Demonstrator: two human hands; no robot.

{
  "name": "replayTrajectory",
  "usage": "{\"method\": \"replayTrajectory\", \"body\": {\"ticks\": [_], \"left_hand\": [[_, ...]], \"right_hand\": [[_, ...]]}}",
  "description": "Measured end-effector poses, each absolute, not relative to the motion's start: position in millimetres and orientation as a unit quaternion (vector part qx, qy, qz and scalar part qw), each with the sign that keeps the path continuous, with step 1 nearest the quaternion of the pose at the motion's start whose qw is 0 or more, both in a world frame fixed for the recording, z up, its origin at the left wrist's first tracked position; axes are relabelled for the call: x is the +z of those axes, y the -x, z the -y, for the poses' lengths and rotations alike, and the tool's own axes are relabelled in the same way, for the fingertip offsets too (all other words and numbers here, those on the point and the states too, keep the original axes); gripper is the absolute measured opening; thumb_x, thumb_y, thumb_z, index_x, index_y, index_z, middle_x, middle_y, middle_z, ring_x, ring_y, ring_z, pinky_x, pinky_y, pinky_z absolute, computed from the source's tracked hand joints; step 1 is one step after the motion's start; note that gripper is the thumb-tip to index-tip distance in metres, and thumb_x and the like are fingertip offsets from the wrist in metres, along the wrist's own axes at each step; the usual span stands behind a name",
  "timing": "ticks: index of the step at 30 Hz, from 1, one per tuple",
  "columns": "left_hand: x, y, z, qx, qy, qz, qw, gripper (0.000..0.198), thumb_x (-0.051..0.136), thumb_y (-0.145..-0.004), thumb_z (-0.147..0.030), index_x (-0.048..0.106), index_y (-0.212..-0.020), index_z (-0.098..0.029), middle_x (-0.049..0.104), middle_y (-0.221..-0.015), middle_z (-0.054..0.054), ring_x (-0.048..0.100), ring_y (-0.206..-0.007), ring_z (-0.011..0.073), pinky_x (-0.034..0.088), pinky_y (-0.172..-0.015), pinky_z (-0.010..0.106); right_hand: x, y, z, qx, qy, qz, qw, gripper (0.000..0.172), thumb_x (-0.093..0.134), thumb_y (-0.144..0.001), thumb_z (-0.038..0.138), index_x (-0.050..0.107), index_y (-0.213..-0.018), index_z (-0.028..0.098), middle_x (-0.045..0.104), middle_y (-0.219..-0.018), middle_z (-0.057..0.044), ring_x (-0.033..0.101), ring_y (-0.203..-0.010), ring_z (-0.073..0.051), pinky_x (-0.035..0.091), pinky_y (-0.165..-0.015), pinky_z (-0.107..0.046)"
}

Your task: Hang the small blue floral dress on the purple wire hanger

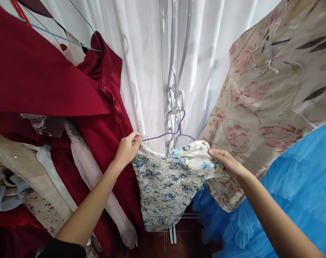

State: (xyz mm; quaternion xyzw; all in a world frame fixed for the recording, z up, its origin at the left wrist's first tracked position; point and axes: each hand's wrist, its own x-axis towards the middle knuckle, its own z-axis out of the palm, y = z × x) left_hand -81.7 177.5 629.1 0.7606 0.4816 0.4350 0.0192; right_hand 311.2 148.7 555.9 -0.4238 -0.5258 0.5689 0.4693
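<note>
**Hands spread a floral dress on its hanger**

Left hand and right hand meet at the frame's centre, hemmed in by hanging clothes. A red dress on a teal wire hanger crowds the left. A beige rose-print fabric drapes over the upper right, and blue tulle fills the lower right. Behind them, a white curtain backs a white scrollwork rack.

The left hand's fingers are pinched shut on the left shoulder of the floral dress, where the purple hanger ends. The right hand lies nearly flat, fingers straight along the dress's right shoulder. Whether its thumb grips underneath cannot be told.

The dress hangs at centre on the hanger hooked to the rack, with its neckline up, its long axis vertical and its hem towards the floor.
</note>
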Motion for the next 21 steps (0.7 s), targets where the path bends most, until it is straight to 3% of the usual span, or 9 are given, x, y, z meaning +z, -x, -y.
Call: {"method": "replayTrajectory", "body": {"ticks": [9, 15, 21], "left_hand": [[672.3, 0.6, -167.6, 0.367, -0.775, -0.491, -0.153, 0.035, 0.047, -0.099, -0.051, 0.067, -0.096, -0.023, 0.062, -0.064, 0.001, 0.059, -0.061, 0.0206, 0.028, -0.058, 0.028], [653.5, -26.7, -167.4, 0.371, -0.789, -0.465, -0.155, 0.033, 0.059, -0.092, -0.055, 0.069, -0.087, -0.023, 0.065, -0.066, 0.002, 0.058, -0.061, 0.0195, 0.028, -0.057, 0.029], [677.5, -35.1, -177.0, 0.395, -0.783, -0.456, -0.15, 0.034, 0.061, -0.091, -0.055, 0.071, -0.086, -0.023, 0.068, -0.071, 0.003, 0.059, -0.067, 0.0198, 0.032, -0.06, 0.03]], "right_hand": [[568.3, -320.5, -127.2, 0.495, 0.439, 0.504, 0.555, 0.032, 0.076, -0.078, 0.054, 0.078, -0.089, 0.024, 0.078, -0.074, -0.004, 0.069, -0.06, -0.023, 0.053, -0.055, -0.03], [544.4, -328.0, -99.0, 0.514, 0.447, 0.47, 0.561, 0.031, 0.07, -0.083, 0.055, 0.077, -0.086, 0.025, 0.078, -0.077, -0.004, 0.073, -0.069, -0.028, 0.056, -0.057, -0.034], [571.6, -327.1, -105.2, 0.477, 0.46, 0.465, 0.588, 0.031, 0.071, -0.08, 0.056, 0.076, -0.084, 0.026, 0.078, -0.074, -0.004, 0.074, -0.075, -0.031, 0.056, -0.056, -0.035]]}}
